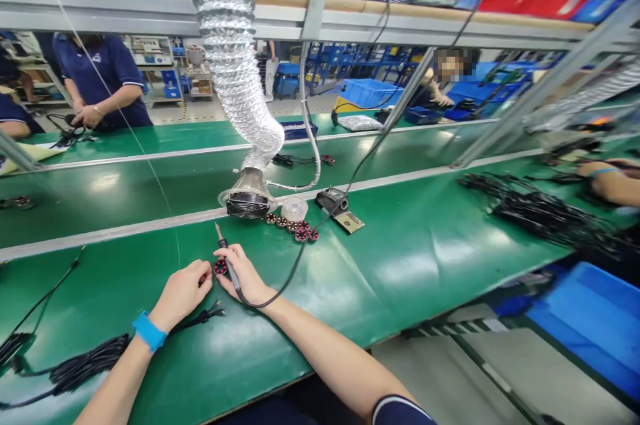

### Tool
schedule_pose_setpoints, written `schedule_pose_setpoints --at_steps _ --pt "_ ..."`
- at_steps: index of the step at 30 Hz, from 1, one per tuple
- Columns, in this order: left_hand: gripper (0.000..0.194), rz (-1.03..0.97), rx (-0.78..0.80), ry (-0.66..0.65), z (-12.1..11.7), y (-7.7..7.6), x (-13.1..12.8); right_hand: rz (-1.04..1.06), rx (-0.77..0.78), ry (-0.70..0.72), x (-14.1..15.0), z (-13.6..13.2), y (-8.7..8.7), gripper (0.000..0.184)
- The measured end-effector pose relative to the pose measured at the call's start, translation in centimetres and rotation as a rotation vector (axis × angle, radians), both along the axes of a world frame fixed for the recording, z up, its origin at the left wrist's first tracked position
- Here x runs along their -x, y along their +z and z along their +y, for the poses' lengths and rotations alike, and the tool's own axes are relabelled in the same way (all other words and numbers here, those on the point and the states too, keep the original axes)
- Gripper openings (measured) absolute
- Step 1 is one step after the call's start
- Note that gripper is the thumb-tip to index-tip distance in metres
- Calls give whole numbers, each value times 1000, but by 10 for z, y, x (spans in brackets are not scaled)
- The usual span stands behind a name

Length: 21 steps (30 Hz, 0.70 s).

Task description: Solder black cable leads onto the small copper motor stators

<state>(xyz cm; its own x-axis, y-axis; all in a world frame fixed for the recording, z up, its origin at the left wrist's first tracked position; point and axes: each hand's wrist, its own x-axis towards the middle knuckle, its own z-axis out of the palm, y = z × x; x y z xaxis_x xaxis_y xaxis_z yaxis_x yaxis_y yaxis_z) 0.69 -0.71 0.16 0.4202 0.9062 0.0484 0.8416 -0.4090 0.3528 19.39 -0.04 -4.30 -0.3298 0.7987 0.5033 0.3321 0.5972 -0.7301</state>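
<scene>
My right hand (246, 276) is closed around a soldering iron (223, 243), whose tip points up and away from me. A small round motor stator (220, 267) with red windings sits at the fingers of that hand, beside the iron's handle. Close on its left is my left hand (184, 289), fingers curled together; whatever they pinch is hidden. A blue wristband (149, 331) circles my left wrist. Under that wrist, a black cable with stripped wire ends (216, 310) lies on the green bench mat (350, 291).
A fume extractor hood (247, 195) hangs ahead, with several stators (302, 233), a clear round container (295, 209) and an iron stand (331, 200) nearby. Coiled black cable (90, 363) lies left, a cable pile (535, 208) right. Co-workers (107, 78) work across the bench.
</scene>
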Motion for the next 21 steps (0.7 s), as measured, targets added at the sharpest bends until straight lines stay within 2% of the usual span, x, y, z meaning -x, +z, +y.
schedule_pose_setpoints --at_steps 4,9,13,16,21 --pt "23 -114 28 23 4 -4 0 -25 0 -10 -1 0 2 57" --pt "23 -598 229 188 15 -12 -11 -52 9 -28 1 2 -1 58" --pt "23 -824 393 306 13 -5 -17 -13 -3 -7 -1 1 -1 55" --pt "28 -858 326 399 12 -3 -15 19 -3 9 -1 1 -3 54" --pt "37 -625 131 398 18 -11 -16 45 6 15 3 2 -4 53"
